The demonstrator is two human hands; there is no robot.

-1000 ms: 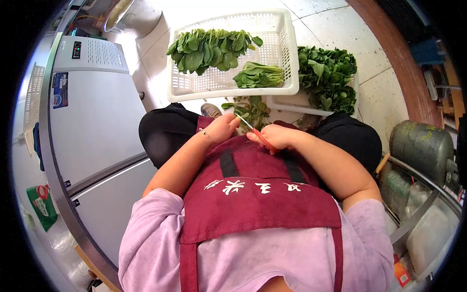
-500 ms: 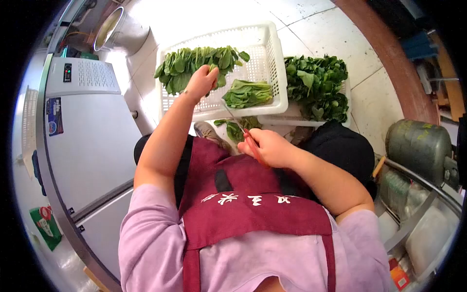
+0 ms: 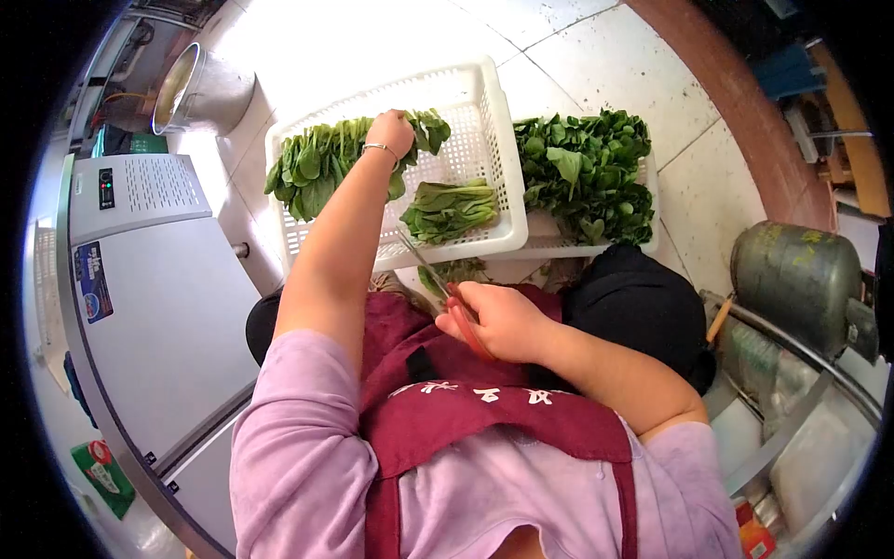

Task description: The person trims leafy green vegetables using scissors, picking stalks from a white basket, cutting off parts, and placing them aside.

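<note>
My left hand (image 3: 391, 135) is closed at the far side of a white plastic basket (image 3: 503, 140), over a row of leafy greens (image 3: 317, 172) lying side by side. Its fingers grip greens in that row, though the fingertips are partly hidden. A smaller bunch of greens (image 3: 452, 207) lies in the basket's near right corner, stems to the right. Closer to my body, my right hand (image 3: 503, 321) is wrapped around the red handles of a pair of scissors (image 3: 472, 326). The blades point up and left, just below the basket's near edge.
A second white tray (image 3: 652, 200), heaped with dark leafy greens (image 3: 587, 168), stands at the right. More leaves (image 3: 456, 270) lie on the floor near my feet. A white refrigerator (image 3: 158, 307) is on the left, a metal pot (image 3: 219, 93) behind it, and a gas cylinder (image 3: 796, 275) on the right.
My left hand has moved away from me, onto the far edge of the row of greens. My right hand with the scissors has come slightly closer to my body. The view has shifted a little.
</note>
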